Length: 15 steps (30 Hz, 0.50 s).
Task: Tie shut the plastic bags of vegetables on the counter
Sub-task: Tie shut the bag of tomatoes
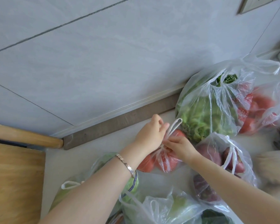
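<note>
At frame centre my left hand (149, 135) pinches one handle loop (174, 125) of the tomato bag (162, 160), while my right hand (179, 147) pinches its gathered neck. I'd say this knot is only half made. The leafy-greens bag (205, 110) at upper right gapes open, and the bottom-edge bag (160, 207) looks untied too, so most of the tying remains.

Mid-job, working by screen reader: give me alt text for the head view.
The left hand holds one handle loop of a clear bag of tomatoes on the counter while the right hand pinches its gathered neck, mid-knot. Other bags of vegetables lie around it.
</note>
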### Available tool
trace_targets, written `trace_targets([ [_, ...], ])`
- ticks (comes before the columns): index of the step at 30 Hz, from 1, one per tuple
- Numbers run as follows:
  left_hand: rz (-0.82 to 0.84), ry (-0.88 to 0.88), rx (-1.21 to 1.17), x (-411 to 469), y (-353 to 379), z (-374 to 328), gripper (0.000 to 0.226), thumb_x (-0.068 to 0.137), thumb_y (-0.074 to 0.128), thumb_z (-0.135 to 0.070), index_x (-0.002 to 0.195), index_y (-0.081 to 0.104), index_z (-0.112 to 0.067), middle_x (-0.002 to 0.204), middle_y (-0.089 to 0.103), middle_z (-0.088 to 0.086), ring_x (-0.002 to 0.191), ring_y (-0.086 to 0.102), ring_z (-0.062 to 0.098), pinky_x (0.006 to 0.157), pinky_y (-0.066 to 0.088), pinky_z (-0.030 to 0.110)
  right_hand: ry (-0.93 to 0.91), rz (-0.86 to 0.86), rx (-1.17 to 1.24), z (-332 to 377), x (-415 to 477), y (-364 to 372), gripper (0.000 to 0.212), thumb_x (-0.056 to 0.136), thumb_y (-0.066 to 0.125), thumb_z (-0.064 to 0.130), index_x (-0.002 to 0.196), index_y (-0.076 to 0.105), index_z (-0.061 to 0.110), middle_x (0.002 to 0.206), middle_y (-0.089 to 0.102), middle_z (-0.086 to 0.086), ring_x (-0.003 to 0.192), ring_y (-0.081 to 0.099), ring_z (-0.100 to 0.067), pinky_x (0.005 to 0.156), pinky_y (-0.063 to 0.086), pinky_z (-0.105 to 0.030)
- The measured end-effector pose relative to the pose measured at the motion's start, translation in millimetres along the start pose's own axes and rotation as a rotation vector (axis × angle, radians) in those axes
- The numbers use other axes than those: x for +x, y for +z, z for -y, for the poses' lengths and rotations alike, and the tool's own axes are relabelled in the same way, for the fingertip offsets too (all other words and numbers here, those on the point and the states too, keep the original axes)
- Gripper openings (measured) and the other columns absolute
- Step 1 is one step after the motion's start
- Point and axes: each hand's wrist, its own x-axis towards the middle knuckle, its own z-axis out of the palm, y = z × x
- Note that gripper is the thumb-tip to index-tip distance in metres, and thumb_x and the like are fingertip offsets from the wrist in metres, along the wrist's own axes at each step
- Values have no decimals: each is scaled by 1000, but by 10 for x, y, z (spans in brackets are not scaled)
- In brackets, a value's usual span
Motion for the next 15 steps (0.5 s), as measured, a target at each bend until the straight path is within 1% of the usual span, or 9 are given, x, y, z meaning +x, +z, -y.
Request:
trace_targets([
  [1,9,-3,43,-31,41,74,25,96,43,-32,106,44,-9,97,63,8,87,60,24,77,47,36,34,-13,108,0,-8,-18,28,88,58,11,61,54,4,50,40,-5,35,32,-7,38,28,-16],
  [2,17,13,58,-68,79,142,23,95,44,-29,105,45,-8,96,62,9,87,60,24,76,47,36,52,-26,160,9,-19,-28,27,88,59,10,61,56,3,48,43,-4,35,34,-7,37,29,-15],
  [4,17,92,61,-122,148,239,18,94,47,-20,98,55,-4,94,62,12,87,58,24,75,44,33,58,-55,210,37,-41,-23,26,86,60,10,62,60,2,46,50,-3,35,40,-7,38,34,-14],
  [5,9,124,67,-136,179,272,19,94,48,-16,95,61,-2,91,62,14,87,56,25,74,42,31,63,-75,235,45,-48,-17,25,86,60,9,62,62,2,46,53,-3,36,45,-7,40,38,-15],
  [8,-73,129,96,-183,176,340,20,90,55,-15,91,70,-3,88,62,13,86,56,22,71,36,23,86,-128,293,66,-49,-10,27,87,59,8,62,64,2,50,60,-6,38,53,-8,45,46,-16],
  [10,-117,116,141,-229,141,434,19,89,57,-16,90,72,-5,88,63,10,86,58,21,73,38,23,77,-152,280,73,-52,-9,27,88,58,7,62,64,2,53,63,-6,39,55,-7,46,49,-16],
  [12,-102,96,180,-302,111,531,19,89,57,-19,89,72,-8,89,64,7,87,59,21,76,43,29,34,-159,207,80,-57,-1,28,87,59,7,60,64,6,55,63,-4,40,55,-5,48,50,-15],
  [14,-103,80,297,-370,83,574,17,88,58,-22,88,73,-13,90,65,2,88,59,21,73,43,31,-27,-160,122,87,-55,21,29,87,59,8,59,65,11,57,62,-3,42,56,-2,51,51,-14],
  [15,-131,91,381,-390,65,558,16,86,59,-22,86,73,-14,89,65,1,86,59,22,71,43,31,-54,-162,86,92,-56,32,29,87,59,8,59,65,13,58,62,-2,43,56,-1,52,51,-13],
])
